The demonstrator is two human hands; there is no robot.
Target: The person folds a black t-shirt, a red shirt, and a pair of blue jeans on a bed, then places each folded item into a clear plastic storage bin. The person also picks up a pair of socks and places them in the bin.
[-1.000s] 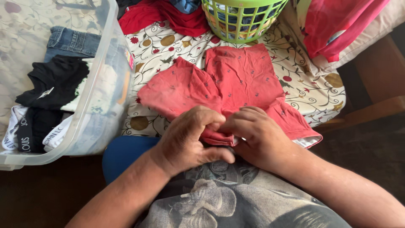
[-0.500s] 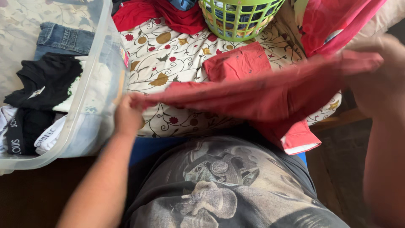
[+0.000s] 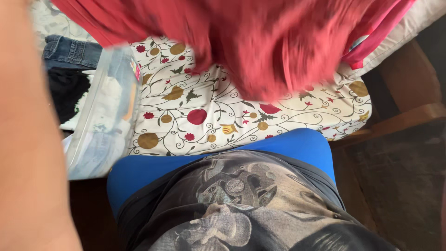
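Red garment hangs blurred above the bed; fingers out of view, grip untellable.

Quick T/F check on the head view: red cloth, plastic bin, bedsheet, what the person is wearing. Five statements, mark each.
1. The red cloth is lifted off the sheet and motion-blurred. True.
2. The clear plastic bin sits on the right side of the view. False: it is on the left, with jeans and dark clothes inside.
3. The bedsheet is plain white. False: it has a pattern of vines, red flowers and gold dots.
4. Both hands are clearly visible gripping the cloth. False: neither hand shows; only a forearm fills the left edge.
5. The person wears a dark printed shirt over blue shorts. True.
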